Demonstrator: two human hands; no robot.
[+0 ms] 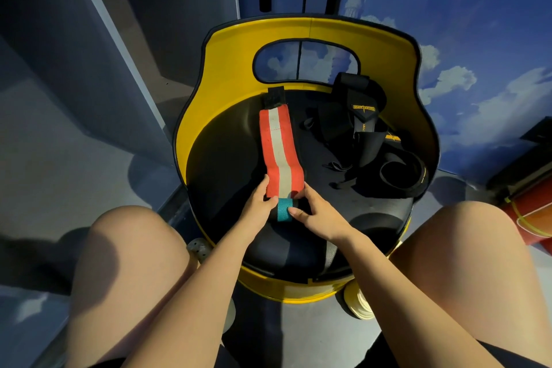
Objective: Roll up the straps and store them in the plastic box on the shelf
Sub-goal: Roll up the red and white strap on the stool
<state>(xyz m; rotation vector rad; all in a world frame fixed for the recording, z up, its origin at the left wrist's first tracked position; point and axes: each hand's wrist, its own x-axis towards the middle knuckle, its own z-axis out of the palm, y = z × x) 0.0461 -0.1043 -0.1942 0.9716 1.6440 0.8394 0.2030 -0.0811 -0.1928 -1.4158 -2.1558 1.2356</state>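
Both hands start the roll at the near end of the red-and-white strap on the chair seat.

The strap [279, 152] lies flat on the black seat of a yellow chair [227, 75], its long axis running straight away from the person, with a black fastener tab at the far end and a teal loop [284, 210] at the near end. The left hand [257, 207] pinches the near left corner of the strap; the right hand [318, 215] grips the near right side, thumb on the teal loop, fingers curled over a dark edge. The hands sit close together, equally near the strap, so the roll would likely travel forward along its length. A pile of black straps [367, 140] waits to the right, well apart. No plastic box or shelf is in view.
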